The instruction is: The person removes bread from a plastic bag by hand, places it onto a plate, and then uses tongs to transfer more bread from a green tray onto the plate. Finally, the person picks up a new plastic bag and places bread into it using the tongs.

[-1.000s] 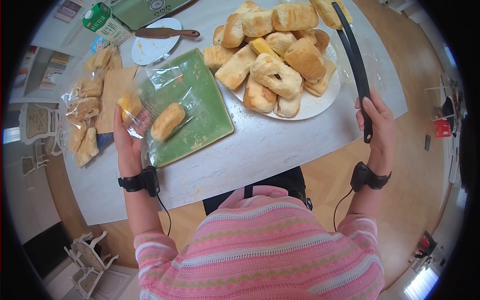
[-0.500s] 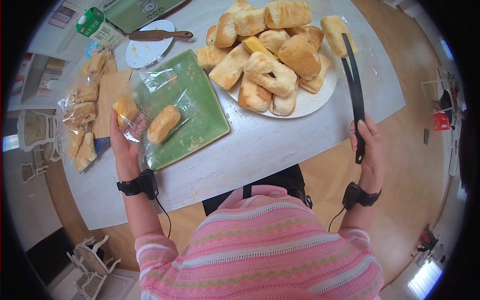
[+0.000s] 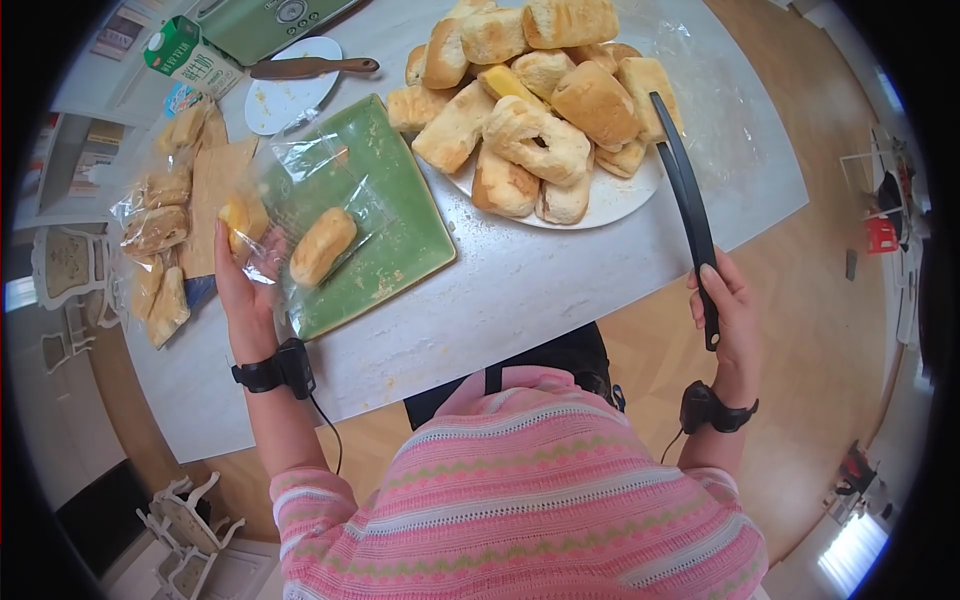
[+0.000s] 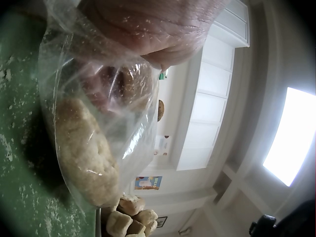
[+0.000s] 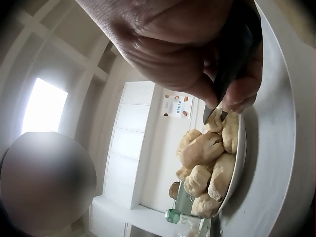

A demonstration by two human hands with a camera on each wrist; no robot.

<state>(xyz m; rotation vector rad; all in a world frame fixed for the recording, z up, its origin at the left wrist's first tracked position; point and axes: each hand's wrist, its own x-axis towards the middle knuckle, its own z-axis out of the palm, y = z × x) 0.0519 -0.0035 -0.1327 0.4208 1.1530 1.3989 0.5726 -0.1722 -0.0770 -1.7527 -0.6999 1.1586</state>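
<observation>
A heap of bread rolls (image 3: 540, 140) fills the white plate (image 3: 610, 212). My right hand (image 3: 725, 310) grips black tongs (image 3: 690, 200), whose tips are at a pale roll (image 3: 648, 98) on the heap's right side. In the right wrist view the tongs' tips stand on either side of a roll (image 5: 214, 121). My left hand (image 3: 243, 292) holds a clear plastic bag (image 3: 300, 185) over the green tray (image 3: 420, 215). One roll (image 3: 323, 247) lies in the bag; a yellowish piece (image 3: 243, 222) is by my left fingers. The left wrist view shows the bagged roll (image 4: 84, 153) closely.
Bagged bread (image 3: 158, 228) lies at the left beside a brown board (image 3: 222, 195). Behind are a milk carton (image 3: 190, 58), a green toaster (image 3: 270, 25) and a brown-handled knife (image 3: 312, 67) on a small white plate (image 3: 262, 112). Clear plastic (image 3: 715, 110) lies right of the heap.
The tongs and my right hand have moved left and nearer my body, bringing the pale roll from the plastic at the right to the heap's right side. My left hand still holds the bag.
</observation>
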